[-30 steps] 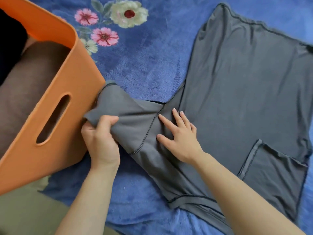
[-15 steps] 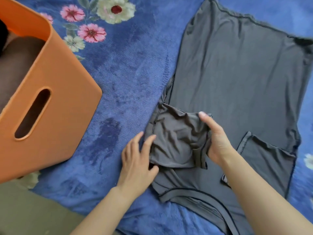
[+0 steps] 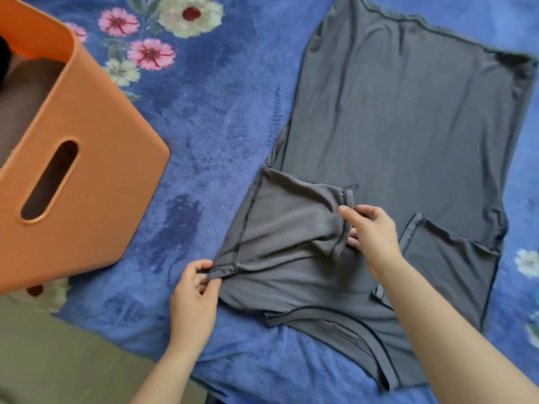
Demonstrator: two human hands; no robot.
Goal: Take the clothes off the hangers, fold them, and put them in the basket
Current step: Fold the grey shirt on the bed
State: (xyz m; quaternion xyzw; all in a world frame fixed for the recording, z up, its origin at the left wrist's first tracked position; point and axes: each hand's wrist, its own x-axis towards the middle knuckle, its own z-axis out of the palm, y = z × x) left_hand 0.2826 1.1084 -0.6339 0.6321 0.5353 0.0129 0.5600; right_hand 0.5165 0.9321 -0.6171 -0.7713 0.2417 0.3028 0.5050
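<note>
Within the last second the sleeve [image 3: 291, 217] has been turned from its spread position near the basket [image 3: 102, 185] onto the body of the grey shirt [image 3: 393, 126]. The shirt lies flat on the blanket [image 3: 218, 126], apart from the basket, so the side fold is judged nearly set, with the lengthwise folds outstanding. The right hand [image 3: 370, 234] pinches the cuff edge between thumb and fingers; at the fold's opposite end, the left hand [image 3: 194, 298] pinches the shoulder corner.
</note>
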